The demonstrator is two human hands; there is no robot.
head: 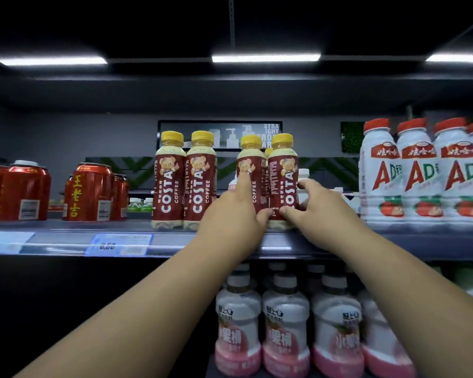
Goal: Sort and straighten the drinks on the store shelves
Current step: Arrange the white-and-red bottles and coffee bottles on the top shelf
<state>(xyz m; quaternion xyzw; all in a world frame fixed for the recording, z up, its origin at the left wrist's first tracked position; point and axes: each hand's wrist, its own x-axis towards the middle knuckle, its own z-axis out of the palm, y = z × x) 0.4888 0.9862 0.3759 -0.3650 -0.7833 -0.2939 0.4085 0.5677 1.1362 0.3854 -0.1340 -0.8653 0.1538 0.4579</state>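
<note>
Several yellow-capped Costa coffee bottles stand on the upper shelf (pixel 175 237). Two of them (pixel 185 178) stand side by side at the left, apart from my hands. My left hand (pixel 234 211) wraps the third Costa bottle (pixel 251 156), index finger up its label. My right hand (pixel 316 204) grips the fourth Costa bottle (pixel 283 170) from the right, thumb across its lower front. Those two bottles touch each other, and another yellow cap peeks out behind them.
Red herbal tea cans (pixel 88 192) stand at the left of the shelf, white AD milk bottles (pixel 415 173) with red caps at the right. Pink-and-white drink bottles (pixel 284 331) fill the shelf below. Price tags (pixel 119 244) line the shelf edge.
</note>
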